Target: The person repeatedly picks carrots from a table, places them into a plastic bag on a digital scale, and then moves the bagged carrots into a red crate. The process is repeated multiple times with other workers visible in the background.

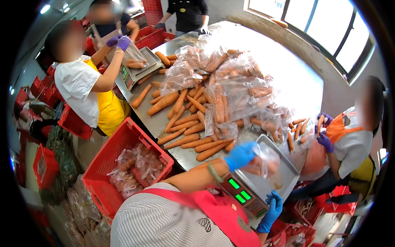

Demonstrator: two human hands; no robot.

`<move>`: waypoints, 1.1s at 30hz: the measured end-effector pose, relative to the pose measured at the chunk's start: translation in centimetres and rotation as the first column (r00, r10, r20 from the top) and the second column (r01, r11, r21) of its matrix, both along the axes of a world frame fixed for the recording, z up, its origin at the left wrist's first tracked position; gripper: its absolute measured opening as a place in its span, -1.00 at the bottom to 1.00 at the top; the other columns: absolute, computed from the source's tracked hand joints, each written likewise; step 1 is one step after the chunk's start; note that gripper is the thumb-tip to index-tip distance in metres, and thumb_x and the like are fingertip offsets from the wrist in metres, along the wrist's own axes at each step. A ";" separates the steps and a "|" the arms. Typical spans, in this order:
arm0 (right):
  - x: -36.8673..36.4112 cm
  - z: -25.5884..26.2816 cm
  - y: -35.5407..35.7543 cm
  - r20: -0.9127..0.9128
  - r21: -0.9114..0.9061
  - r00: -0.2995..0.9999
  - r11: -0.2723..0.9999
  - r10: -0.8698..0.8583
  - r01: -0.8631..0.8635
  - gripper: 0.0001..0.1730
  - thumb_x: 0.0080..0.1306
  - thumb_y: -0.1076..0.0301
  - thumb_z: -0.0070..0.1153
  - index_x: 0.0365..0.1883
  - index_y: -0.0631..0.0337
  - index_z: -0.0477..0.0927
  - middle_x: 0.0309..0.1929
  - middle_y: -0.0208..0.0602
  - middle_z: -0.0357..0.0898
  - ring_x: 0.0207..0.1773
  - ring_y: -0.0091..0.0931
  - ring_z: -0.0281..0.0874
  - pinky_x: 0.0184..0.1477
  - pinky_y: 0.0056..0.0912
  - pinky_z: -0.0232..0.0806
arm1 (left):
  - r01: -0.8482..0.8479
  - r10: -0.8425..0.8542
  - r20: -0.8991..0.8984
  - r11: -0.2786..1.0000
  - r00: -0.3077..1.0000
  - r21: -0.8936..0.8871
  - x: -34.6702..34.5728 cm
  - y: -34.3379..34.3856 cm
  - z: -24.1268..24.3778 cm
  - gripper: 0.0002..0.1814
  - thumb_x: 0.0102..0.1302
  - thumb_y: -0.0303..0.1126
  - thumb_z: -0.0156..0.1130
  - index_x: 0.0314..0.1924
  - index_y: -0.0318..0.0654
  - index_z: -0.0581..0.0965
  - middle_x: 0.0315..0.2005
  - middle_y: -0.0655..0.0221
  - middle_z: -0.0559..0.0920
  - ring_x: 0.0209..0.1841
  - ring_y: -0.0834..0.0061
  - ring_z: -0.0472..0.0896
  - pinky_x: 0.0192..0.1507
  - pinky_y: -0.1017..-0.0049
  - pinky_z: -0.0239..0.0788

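Observation:
My left hand [242, 156], in a blue glove and blurred by motion, grips a clear plastic bag of carrots [262, 163] over the metal pan of a digital scale [288, 177]. The scale's green display [240, 191] is lit below my forearm. At the pan's near right corner is my right hand [273, 210], also blue-gloved, fingers apart and holding nothing. Loose carrots [185, 136] lie on the metal table [172, 151] beyond my left arm. Behind them is a large heap of bagged carrots [228, 89].
A red plastic crate [105, 160] holding bagged carrots stands at the table's near left edge. A co-worker in a yellow apron [108, 105] handles a bag by a second scale [148, 66]. Another in an orange apron [336, 136] holds a carrot at right. A third scale-side person stands at upper left.

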State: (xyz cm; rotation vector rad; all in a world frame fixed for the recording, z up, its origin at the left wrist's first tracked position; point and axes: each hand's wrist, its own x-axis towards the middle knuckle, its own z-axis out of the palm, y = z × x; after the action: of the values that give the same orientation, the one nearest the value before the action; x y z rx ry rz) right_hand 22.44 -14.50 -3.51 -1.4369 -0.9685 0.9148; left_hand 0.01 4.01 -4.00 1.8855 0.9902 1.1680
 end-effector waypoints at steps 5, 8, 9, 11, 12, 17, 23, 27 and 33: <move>-1.6 -0.9 -0.5 -0.028 -0.022 0.988 0.988 -0.152 0.151 -0.75 0.32 0.49 -0.12 -0.08 0.33 0.51 -0.21 -0.26 0.56 -0.29 -0.56 0.46 -0.18 -0.54 0.34 | -0.402 0.401 -0.042 0.898 0.915 -0.178 -13.3 2.3 1.1 -0.82 0.28 -0.35 0.08 -0.15 -0.21 0.51 -0.36 0.42 0.52 -0.31 0.59 0.49 -0.27 0.54 0.39; -2.8 -0.8 -0.5 -0.064 -0.048 0.992 0.993 -0.110 0.107 -0.75 0.33 0.47 -0.10 -0.07 0.32 0.52 -0.21 -0.28 0.57 -0.28 -0.59 0.46 -0.18 -0.58 0.33 | -0.372 0.612 0.483 0.779 0.627 -0.505 -17.7 1.8 4.8 -0.87 0.25 -0.44 0.12 -0.19 -0.25 0.50 -0.45 0.54 0.45 -0.38 0.69 0.40 -0.35 0.62 0.29; -3.1 -0.7 -0.8 -0.056 -0.054 0.994 0.995 -0.089 0.086 -0.76 0.34 0.47 -0.10 -0.08 0.32 0.52 -0.22 -0.29 0.57 -0.29 -0.60 0.46 -0.19 -0.58 0.33 | -0.503 0.689 0.352 0.712 0.633 -0.490 -19.3 2.2 5.0 -0.86 0.26 -0.44 0.10 -0.18 -0.27 0.49 -0.43 0.54 0.45 -0.38 0.67 0.39 -0.33 0.60 0.29; -4.1 -0.2 -0.5 -0.060 -0.076 0.995 0.994 -0.080 0.075 -0.76 0.34 0.48 -0.11 -0.08 0.32 0.52 -0.23 -0.30 0.57 -0.27 -0.60 0.47 -0.18 -0.57 0.34 | -0.616 0.755 0.305 0.652 0.580 -0.442 -23.1 3.4 3.2 -0.86 0.27 -0.43 0.09 -0.19 -0.28 0.49 -0.40 0.50 0.48 -0.36 0.65 0.40 -0.30 0.57 0.28; -4.6 -0.1 -0.2 -0.059 -0.087 0.996 0.994 -0.067 0.061 -0.76 0.35 0.48 -0.11 -0.08 0.32 0.52 -0.24 -0.31 0.58 -0.26 -0.61 0.47 -0.17 -0.57 0.34 | -0.676 0.751 0.328 0.659 0.573 -0.330 -25.6 4.6 0.7 -0.87 0.28 -0.44 0.09 -0.21 -0.30 0.48 -0.38 0.48 0.48 -0.34 0.63 0.40 -0.28 0.57 0.27; -6.3 0.3 1.5 -0.030 -0.071 1.000 0.998 0.000 -0.002 -0.76 0.35 0.48 -0.12 -0.08 0.31 0.52 -0.25 -0.31 0.58 -0.23 -0.60 0.49 -0.13 -0.56 0.35 | -0.825 0.855 0.165 0.518 0.492 -0.225 -32.1 5.5 -3.4 -0.85 0.25 -0.46 0.08 -0.19 -0.35 0.46 -0.37 0.42 0.51 -0.32 0.55 0.41 -0.20 0.52 0.30; -8.7 -0.3 2.1 -0.036 -0.101 0.998 0.993 0.053 -0.056 -0.77 0.35 0.49 -0.13 -0.09 0.32 0.52 -0.24 -0.31 0.58 -0.24 -0.60 0.49 -0.13 -0.56 0.34 | -0.686 0.764 0.072 0.612 0.641 -0.394 -35.0 5.4 -12.0 -0.56 0.15 -0.48 0.13 0.08 -0.38 0.42 -0.22 0.19 0.56 -0.13 0.33 0.50 -0.02 0.43 0.31; -9.8 -0.4 2.1 -0.010 -0.122 0.998 0.990 0.068 -0.069 -0.77 0.35 0.50 -0.13 -0.09 0.31 0.52 -0.21 -0.30 0.58 -0.23 -0.60 0.49 -0.12 -0.55 0.35 | -0.898 0.886 -0.175 0.439 0.429 0.021 -33.9 6.0 -7.1 -0.42 0.11 -0.48 0.15 0.18 -0.38 0.33 0.03 0.04 0.47 0.07 0.15 0.44 0.12 0.35 0.25; -11.4 -0.1 2.5 -0.005 -0.126 0.999 0.991 0.053 -0.053 -0.76 0.32 0.57 -0.15 -0.12 0.33 0.53 -0.19 -0.28 0.58 -0.21 -0.58 0.50 -0.13 -0.53 0.38 | -0.865 0.876 -0.230 0.467 0.424 0.185 -35.8 13.4 -3.2 -0.27 0.06 -0.36 0.25 0.25 -0.35 0.23 0.16 -0.06 0.34 0.16 0.05 0.36 0.19 0.28 0.19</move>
State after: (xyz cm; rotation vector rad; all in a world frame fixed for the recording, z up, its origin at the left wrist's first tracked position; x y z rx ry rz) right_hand 11.06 -11.98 -3.62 -1.5220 -0.9655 1.0317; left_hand -35.75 17.43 -7.16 1.5476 2.3391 1.4531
